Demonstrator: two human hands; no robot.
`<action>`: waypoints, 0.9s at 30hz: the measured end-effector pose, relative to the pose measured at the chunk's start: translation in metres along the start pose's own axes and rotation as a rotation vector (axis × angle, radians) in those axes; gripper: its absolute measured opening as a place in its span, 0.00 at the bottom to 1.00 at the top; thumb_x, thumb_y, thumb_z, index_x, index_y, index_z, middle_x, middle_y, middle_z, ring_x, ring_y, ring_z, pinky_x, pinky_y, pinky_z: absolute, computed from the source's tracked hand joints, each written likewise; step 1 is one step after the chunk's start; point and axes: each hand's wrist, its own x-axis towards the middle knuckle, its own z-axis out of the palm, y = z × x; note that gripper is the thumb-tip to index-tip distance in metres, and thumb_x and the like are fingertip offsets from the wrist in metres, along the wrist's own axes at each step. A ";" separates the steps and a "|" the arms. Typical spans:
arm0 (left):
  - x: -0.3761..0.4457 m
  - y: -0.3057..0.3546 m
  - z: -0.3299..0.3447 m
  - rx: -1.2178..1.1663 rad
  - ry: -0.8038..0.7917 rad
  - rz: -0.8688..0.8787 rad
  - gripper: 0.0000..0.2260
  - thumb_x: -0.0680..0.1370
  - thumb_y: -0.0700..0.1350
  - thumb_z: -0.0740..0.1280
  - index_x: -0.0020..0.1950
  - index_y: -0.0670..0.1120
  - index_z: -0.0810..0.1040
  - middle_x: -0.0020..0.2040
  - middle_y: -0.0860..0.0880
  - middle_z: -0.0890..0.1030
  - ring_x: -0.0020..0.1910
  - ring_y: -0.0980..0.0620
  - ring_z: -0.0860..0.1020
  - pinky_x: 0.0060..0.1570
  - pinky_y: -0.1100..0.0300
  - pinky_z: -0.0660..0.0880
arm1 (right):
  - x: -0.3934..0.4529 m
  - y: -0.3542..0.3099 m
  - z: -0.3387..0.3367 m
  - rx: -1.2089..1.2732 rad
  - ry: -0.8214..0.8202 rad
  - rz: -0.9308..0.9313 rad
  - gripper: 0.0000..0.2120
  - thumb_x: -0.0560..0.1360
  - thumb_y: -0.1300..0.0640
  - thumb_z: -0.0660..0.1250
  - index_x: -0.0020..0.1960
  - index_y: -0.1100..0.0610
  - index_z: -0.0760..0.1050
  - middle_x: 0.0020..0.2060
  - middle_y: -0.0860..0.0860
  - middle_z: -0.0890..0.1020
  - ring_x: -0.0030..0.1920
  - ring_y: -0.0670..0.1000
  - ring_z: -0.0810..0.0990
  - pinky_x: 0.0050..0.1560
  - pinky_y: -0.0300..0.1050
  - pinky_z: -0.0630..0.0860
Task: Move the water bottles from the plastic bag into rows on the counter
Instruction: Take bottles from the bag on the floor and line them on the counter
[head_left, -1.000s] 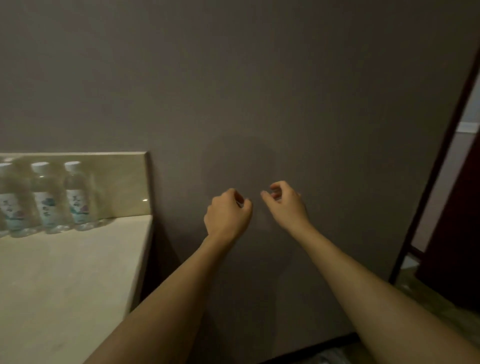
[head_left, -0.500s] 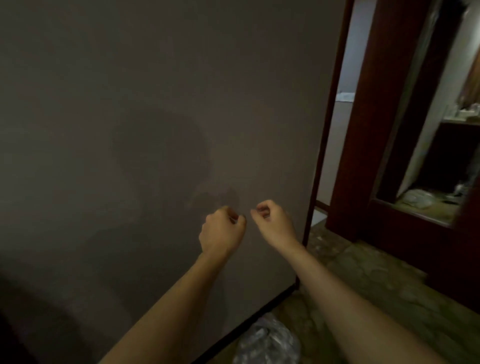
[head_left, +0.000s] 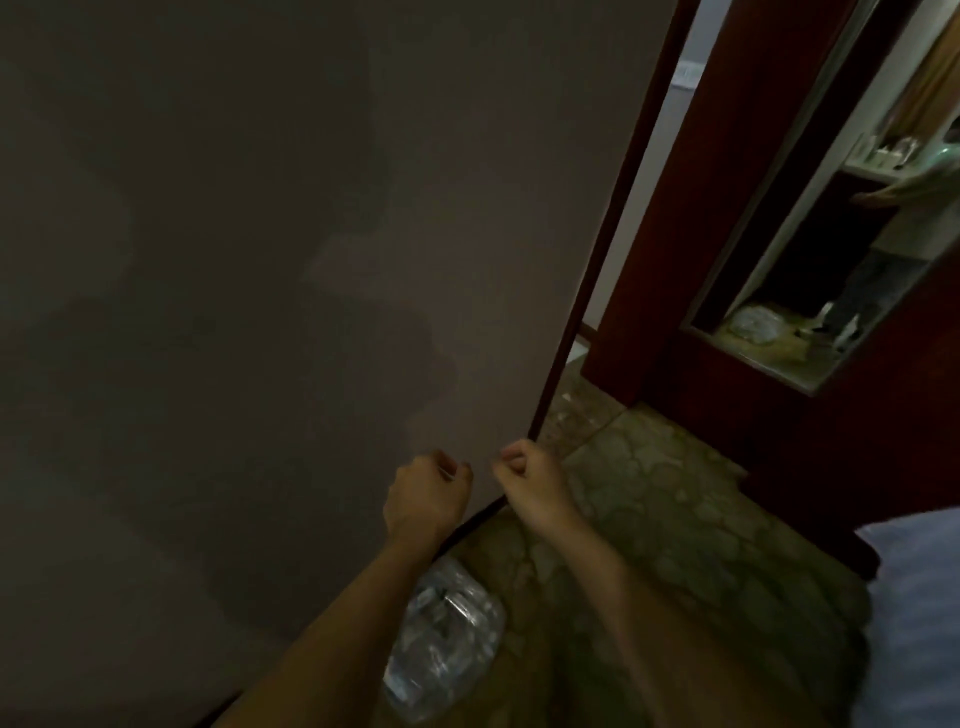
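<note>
The left hand (head_left: 423, 493) and right hand (head_left: 530, 480) were held out side by side in front of the body, close together but not touching. Both had their fingers curled into loose fists, and neither held anything. They hung in the air before the lower edge of a grey wall (head_left: 260, 260), near its corner trim (head_left: 597, 249).

Below the left forearm, the bag (head_left: 447, 623) lay on the floor (head_left: 675, 519), just beside the dark baseboard at the foot of the wall. It was clear and crumpled, with bottles (head_left: 441, 608) showing dimly inside (how many could not be told, as the picture was blurred there). The hands were well above it and apart from it.

The floor was mottled stone in greenish brown. To the right stood dark red wooden panels with a mirror (head_left: 831, 234) set in, which reflected a second view of the bag and part of a person standing. A pale blue cloth (head_left: 914, 613) filled the lower right corner.
</note>
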 end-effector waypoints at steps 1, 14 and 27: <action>0.005 -0.005 0.010 -0.009 -0.023 -0.023 0.12 0.76 0.56 0.65 0.50 0.50 0.82 0.51 0.45 0.84 0.53 0.43 0.81 0.48 0.56 0.76 | 0.006 0.011 0.002 0.004 -0.018 0.023 0.05 0.77 0.56 0.67 0.51 0.55 0.76 0.42 0.50 0.80 0.46 0.52 0.81 0.51 0.48 0.78; 0.070 -0.062 0.121 -0.069 -0.169 -0.375 0.10 0.78 0.50 0.66 0.54 0.48 0.81 0.48 0.47 0.84 0.47 0.48 0.82 0.46 0.58 0.77 | 0.110 0.146 0.042 -0.181 -0.519 0.165 0.03 0.76 0.58 0.67 0.45 0.52 0.75 0.43 0.50 0.80 0.47 0.49 0.79 0.46 0.38 0.75; 0.088 -0.143 0.259 -0.102 -0.320 -0.653 0.11 0.82 0.49 0.62 0.63 0.49 0.75 0.60 0.52 0.80 0.39 0.62 0.74 0.36 0.71 0.73 | 0.166 0.305 0.113 -0.379 -0.945 0.227 0.08 0.80 0.56 0.62 0.57 0.55 0.75 0.51 0.53 0.80 0.51 0.52 0.79 0.47 0.43 0.75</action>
